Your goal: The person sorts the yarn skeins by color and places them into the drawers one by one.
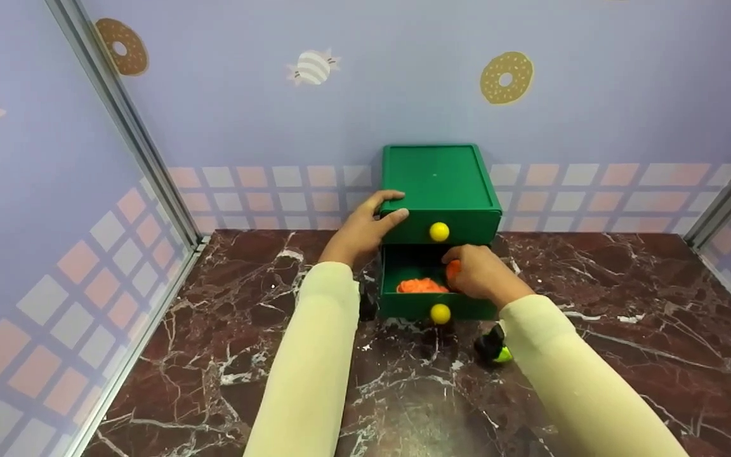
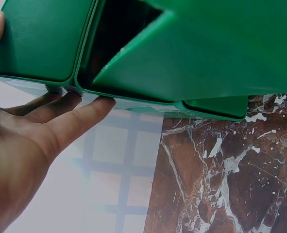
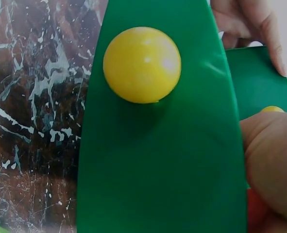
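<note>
A green drawer cabinet (image 1: 435,178) with yellow round knobs stands against the wall. Its lower drawer (image 1: 397,304) is pulled out and contains a crumpled orange thing (image 1: 421,286), too unclear to name. Fingers of my left hand (image 1: 360,231) lie nearly straight along the cabinet's left side, with the thumb at the front edge of the closed top drawer (image 2: 41,39). Inside the lower drawer, my right hand (image 1: 483,273) pinches another orange piece (image 1: 454,273); its fingertips are partly hidden. From the right wrist, the drawer front (image 3: 158,160) and its yellow knob (image 3: 142,65) fill much of the view.
The cabinet rests on a dark red marbled tabletop (image 1: 264,381). Behind it rises a lilac patterned wall (image 1: 403,76), and another wall (image 1: 54,222) bounds the left side. Something lime green (image 1: 503,355) shows beneath my right wrist, partly hidden.
</note>
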`<state>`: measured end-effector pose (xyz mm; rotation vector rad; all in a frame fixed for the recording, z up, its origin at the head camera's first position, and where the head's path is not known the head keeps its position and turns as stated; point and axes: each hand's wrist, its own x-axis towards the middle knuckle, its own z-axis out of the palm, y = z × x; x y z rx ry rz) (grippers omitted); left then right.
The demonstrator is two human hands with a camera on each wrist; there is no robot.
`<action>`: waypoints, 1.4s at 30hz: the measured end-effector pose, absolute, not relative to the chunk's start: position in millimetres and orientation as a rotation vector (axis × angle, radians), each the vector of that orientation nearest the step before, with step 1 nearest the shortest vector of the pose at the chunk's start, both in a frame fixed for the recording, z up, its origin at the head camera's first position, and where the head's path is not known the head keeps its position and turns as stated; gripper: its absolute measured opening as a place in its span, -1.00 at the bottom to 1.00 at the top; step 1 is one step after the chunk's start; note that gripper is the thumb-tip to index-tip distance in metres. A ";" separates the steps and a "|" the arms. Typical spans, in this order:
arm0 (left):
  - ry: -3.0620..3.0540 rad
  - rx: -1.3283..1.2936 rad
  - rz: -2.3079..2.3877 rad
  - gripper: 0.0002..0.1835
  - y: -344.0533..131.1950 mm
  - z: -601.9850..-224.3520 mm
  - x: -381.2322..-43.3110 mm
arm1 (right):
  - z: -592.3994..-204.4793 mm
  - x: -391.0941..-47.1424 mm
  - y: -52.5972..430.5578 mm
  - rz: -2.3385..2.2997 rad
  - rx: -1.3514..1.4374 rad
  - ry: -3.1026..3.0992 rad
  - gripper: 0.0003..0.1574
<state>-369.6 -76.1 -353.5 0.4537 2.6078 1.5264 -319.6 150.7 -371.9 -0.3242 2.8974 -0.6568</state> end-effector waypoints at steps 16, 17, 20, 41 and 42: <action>2.590 0.463 1.541 -0.50 -71.9 -352.3 -369.2 | -371.1 -321.3 158.1 -0.727 -0.346 2.922 -0.56; 2.589 0.469 1.540 -0.49 -72.1 -352.5 -369.0 | -370.9 -321.2 158.4 -0.742 -0.348 2.926 -0.55; 2.611 0.487 1.515 -0.48 -73.1 -353.3 -369.0 | -371.2 -321.0 159.4 -0.780 -0.358 2.939 -0.53; 2.568 0.451 1.584 -0.50 -75.3 -355.7 -368.9 | -366.9 -304.6 165.9 -0.965 -0.691 3.024 -0.72; 2.562 0.448 1.590 -0.50 -75.4 -355.7 -368.8 | -366.8 -303.8 166.4 -0.978 -0.710 3.032 -0.72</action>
